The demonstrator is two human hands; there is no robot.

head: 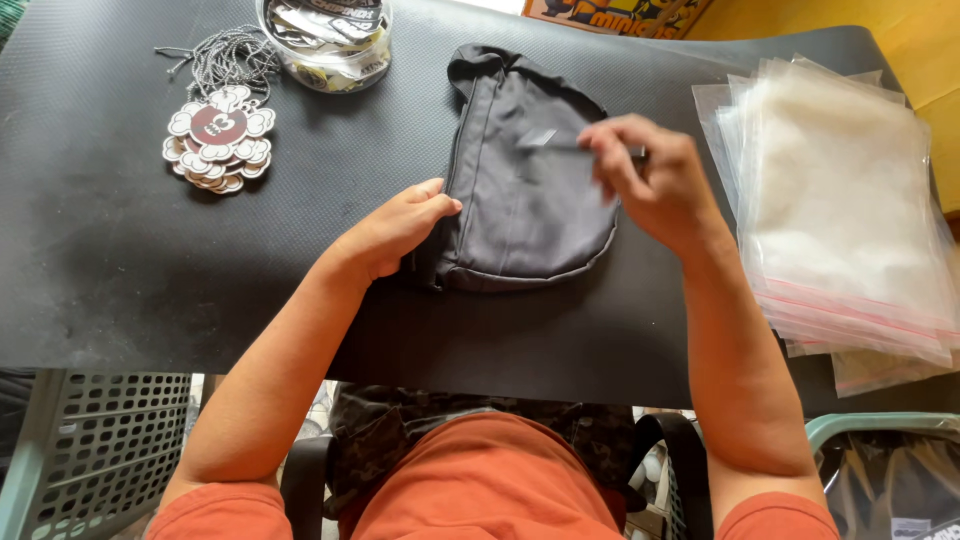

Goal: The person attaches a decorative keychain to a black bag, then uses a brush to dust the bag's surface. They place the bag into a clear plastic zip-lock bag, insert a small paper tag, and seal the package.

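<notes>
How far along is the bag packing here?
Done: nothing visibly packed; the dark fabric bag lies flat on the black mat. In hand: left hand pins its edge, right hand pinches a small strip above it. Left: clear zip bags and keychain tags sit untouched.

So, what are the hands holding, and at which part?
The left hand presses the dark pouch at its left edge; the right hand pinches a small flat strip, blurred, by one end.
</notes>
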